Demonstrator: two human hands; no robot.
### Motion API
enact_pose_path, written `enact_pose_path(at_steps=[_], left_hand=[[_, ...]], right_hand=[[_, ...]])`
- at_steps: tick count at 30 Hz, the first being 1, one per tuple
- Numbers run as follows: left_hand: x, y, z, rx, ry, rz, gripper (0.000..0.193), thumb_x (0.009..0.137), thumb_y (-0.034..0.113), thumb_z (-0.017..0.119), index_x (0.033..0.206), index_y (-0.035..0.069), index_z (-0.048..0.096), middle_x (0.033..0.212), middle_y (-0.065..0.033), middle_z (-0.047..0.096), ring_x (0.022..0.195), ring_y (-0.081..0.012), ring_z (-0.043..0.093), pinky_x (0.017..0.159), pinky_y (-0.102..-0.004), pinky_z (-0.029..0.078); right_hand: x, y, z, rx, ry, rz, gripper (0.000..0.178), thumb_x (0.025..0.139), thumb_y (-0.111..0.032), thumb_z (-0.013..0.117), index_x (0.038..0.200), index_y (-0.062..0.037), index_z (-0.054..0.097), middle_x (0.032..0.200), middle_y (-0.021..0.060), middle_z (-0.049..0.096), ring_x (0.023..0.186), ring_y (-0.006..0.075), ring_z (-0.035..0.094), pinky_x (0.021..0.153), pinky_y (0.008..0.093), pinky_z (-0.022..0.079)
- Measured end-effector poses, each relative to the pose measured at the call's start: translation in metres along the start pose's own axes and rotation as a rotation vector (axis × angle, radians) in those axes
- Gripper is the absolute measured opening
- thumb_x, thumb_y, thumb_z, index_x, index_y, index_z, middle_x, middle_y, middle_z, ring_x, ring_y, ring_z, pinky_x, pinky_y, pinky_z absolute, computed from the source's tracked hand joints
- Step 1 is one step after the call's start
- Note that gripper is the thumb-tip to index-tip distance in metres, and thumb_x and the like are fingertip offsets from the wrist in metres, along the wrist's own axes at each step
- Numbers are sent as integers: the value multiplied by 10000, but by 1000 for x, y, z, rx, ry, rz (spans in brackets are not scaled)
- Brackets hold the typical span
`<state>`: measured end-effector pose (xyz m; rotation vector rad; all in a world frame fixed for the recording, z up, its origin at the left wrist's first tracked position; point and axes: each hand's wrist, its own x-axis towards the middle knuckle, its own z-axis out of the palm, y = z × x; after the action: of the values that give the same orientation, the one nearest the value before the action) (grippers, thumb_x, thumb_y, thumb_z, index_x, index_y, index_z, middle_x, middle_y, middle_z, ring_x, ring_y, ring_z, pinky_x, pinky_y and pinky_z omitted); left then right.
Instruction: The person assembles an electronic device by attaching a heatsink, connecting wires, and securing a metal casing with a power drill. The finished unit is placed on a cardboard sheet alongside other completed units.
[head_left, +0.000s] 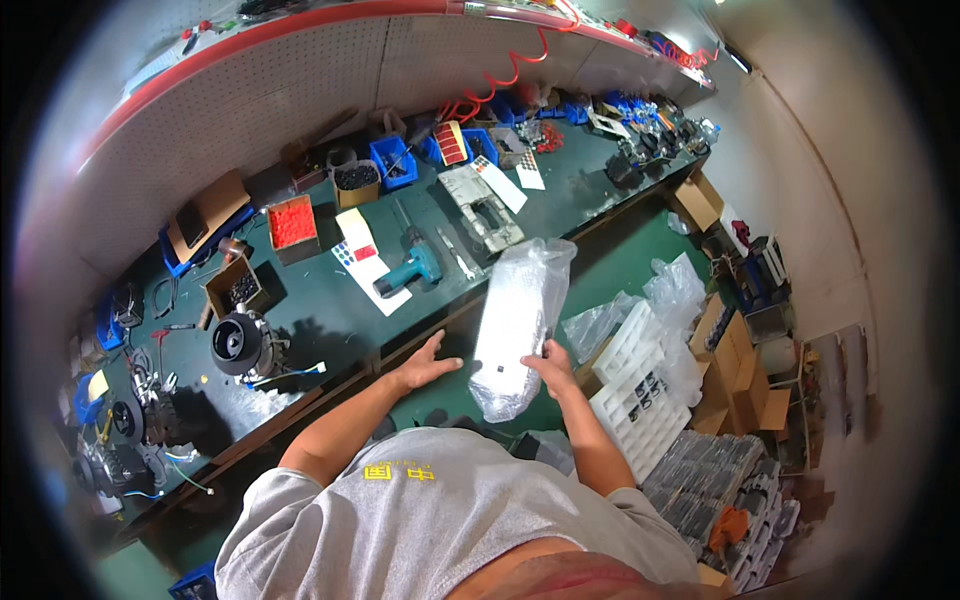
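A long white object in clear plastic wrap [512, 318] hangs tilted in front of me, past the bench's front edge. My right hand [551, 368] grips it at its lower right side, with the thumb on the front. Just left of the package, my left hand [430, 366] is open with its fingers spread and nothing in it. A teal cordless drill [410, 268] lies on the green bench [345, 330] beyond my left hand. Close to the package's top lies a grey metal plate with cutouts [482, 207].
A motor with a black round fan [240, 343] stands on the left of the bench. Boxes of red parts [292, 222] and blue bins [393, 163] line the back. White foam trays [640, 400], plastic bags [675, 295] and cardboard boxes [745, 380] crowd the floor at right.
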<state>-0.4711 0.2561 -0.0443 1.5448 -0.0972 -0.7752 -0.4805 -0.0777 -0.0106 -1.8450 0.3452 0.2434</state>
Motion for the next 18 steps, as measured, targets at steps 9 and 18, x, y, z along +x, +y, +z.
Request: enact_pose_path(at_steps=[9, 18], left_hand=[[137, 81, -3, -252, 72, 158, 1078, 830, 389, 797, 1572, 21, 107, 1518, -203, 366, 1420, -300, 366, 1181, -439, 313], [292, 134, -4, -237, 469, 109, 966, 827, 158, 762, 1547, 23, 132, 1484, -203, 394, 1381, -285, 409, 1160, -429, 355]], right_hand=[[141, -91, -1, 86, -247, -84, 367, 745, -100, 792, 1040, 0, 599, 925, 52, 593, 862, 146, 571, 764, 305, 479], [357, -122, -35, 44, -392, -100, 376, 808, -162, 741, 1103, 18, 593, 1019, 91, 624, 930, 181, 589, 812, 334, 493]])
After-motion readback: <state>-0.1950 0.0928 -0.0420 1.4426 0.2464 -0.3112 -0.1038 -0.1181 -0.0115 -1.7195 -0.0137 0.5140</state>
